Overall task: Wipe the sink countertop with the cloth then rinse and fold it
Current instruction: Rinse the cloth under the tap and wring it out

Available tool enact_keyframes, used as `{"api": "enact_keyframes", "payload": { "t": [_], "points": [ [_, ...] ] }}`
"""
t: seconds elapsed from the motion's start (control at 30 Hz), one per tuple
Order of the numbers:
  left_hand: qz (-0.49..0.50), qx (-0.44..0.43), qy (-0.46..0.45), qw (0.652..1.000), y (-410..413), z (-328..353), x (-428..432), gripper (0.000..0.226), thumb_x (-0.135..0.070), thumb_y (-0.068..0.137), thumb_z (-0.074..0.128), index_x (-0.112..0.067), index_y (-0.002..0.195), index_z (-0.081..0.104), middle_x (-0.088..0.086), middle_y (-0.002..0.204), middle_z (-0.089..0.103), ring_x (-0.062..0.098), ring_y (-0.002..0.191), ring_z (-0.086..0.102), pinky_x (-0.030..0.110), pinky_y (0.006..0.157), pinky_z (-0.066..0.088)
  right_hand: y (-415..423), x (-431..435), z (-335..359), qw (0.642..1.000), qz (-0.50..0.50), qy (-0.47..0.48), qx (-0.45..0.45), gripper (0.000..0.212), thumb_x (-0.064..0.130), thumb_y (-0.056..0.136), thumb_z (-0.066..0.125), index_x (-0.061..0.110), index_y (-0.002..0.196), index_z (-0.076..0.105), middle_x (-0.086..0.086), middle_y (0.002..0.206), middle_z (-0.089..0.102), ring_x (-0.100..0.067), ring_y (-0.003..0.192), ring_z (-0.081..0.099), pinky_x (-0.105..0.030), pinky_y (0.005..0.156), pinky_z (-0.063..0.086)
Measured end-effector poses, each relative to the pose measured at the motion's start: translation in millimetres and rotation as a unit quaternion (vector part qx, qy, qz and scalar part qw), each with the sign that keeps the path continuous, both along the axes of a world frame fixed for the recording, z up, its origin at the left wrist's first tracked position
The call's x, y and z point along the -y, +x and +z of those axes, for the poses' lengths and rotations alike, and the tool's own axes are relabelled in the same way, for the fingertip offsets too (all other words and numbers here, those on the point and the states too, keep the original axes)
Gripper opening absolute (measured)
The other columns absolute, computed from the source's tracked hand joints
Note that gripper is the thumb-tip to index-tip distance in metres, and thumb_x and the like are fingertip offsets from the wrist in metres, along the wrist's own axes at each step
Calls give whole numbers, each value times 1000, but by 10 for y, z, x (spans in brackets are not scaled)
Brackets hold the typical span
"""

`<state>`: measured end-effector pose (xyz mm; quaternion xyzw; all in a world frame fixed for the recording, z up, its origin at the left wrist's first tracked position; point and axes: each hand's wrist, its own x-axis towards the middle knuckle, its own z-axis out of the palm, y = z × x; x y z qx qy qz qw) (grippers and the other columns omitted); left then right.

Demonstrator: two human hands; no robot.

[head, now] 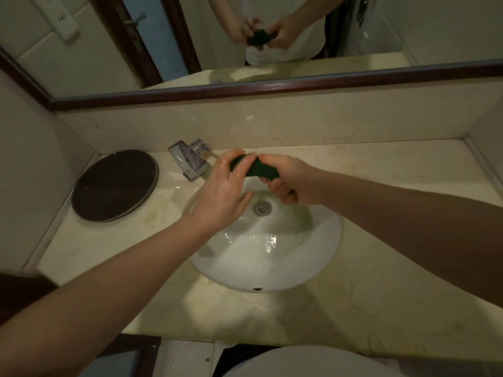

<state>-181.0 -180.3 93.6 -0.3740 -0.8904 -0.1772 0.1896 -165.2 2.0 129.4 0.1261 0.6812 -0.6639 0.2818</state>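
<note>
One head-worn view looks steeply down, close over the sink (266, 257). The mirror (245, 36) stands behind the sink.

Bathroom: sink (272, 268), faucet (187, 161), wall mirror (245, 36) (marble countertop (381, 172)).

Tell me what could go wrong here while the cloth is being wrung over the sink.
The dark green cloth is bunched between the left hand and right hand, above the basin's back edge near the faucet. Water may drip onto the countertop. Both hands look wet, so the cloth could slip.
</note>
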Motion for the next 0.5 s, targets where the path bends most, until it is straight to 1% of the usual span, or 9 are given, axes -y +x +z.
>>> {"api": "enact_keyframes", "payload": {
  "t": [0.03,0.1,0.17,0.2,0.27,0.33,0.37,0.43,0.5],
  "points": [
    [-14,-68,-12,997,11,-19,-22,76,-14,75,76,-9,139,35,20,134,36,35,126,38,47,107,39,15,-2,73,996,21,-58,64,40,49,92,40,20,66,48,8,46,30,-5,34,23,-16,38,13],
    [-38,-151,19,988,-6,25,-82,68,-12,78,75,-8,134,37,17,133,34,38,124,39,47,105,38,36,22,204,978,95,-135,128,39,45,91,34,20,65,48,11,44,28,-3,32,22,-12,39,8],
    [-54,-187,74,978,-64,165,-117,60,-18,82,72,-7,131,39,17,128,42,32,111,47,41,94,43,74,69,341,958,160,-178,157,39,41,92,27,19,65,46,11,41,27,-3,31,19,-10,41,7],
    [-51,-189,85,977,-81,258,-135,53,-24,86,65,-7,130,40,17,123,50,29,104,51,37,86,45,90,87,402,950,177,-198,167,40,41,92,24,19,65,44,11,40,27,-4,32,15,-9,42,7],
    [-21,-168,73,983,-95,414,-157,47,-33,93,56,-10,131,40,15,108,65,27,91,59,35,72,47,90,96,491,941,184,-223,177,43,41,93,19,19,64,42,11,39,28,-6,35,11,-10,43,7],
    [22,-113,40,993,-65,522,-184,50,-26,87,64,-12,131,44,13,101,69,30,84,66,38,64,51,73,90,553,946,179,-210,168,46,42,94,18,20,61,42,11,39,27,-6,35,11,-10,43,7],
    [44,-68,21,997,-44,565,-202,52,-20,83,65,-11,131,48,14,104,69,33,86,67,41,66,53,68,88,566,953,174,-187,160,46,41,93,18,21,59,42,11,39,27,-5,34,13,-10,43,7],
    [80,11,-22,996,-16,634,-243,45,-17,83,62,-10,127,54,16,112,66,38,93,65,47,73,53,53,80,575,968,158,-129,144,43,39,90,18,22,58,41,11,40,25,-4,32,15,-9,42,7],
    [93,36,-72,992,-4,681,-277,34,-21,86,59,-8,118,55,17,108,64,40,91,62,49,73,49,50,71,585,980,142,-60,130,41,38,88,20,23,57,42,11,42,24,-5,32,15,-10,41,8]
  ]
}}
